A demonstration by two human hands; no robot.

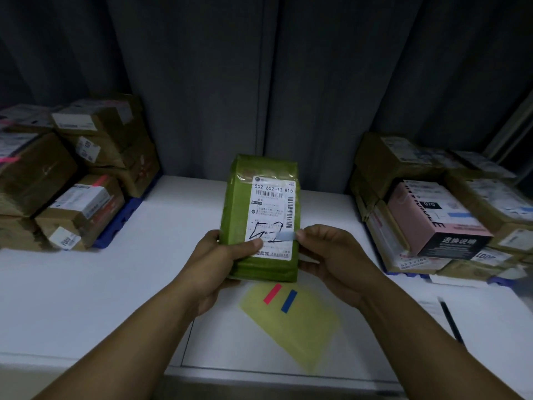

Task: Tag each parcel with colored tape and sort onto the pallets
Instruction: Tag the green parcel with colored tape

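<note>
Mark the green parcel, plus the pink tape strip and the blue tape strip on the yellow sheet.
green parcel (237,203): head view, green wrapping on its left side.
pink tape strip (272,293): head view, middle of the strip.
blue tape strip (289,301): head view, middle of the strip.

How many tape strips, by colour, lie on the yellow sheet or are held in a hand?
Pink strip: 1, on the yellow sheet
Dark blue strip: 1, on the sheet
Pale blue strip: 1, pinched by the right hand
Total: 3
</note>
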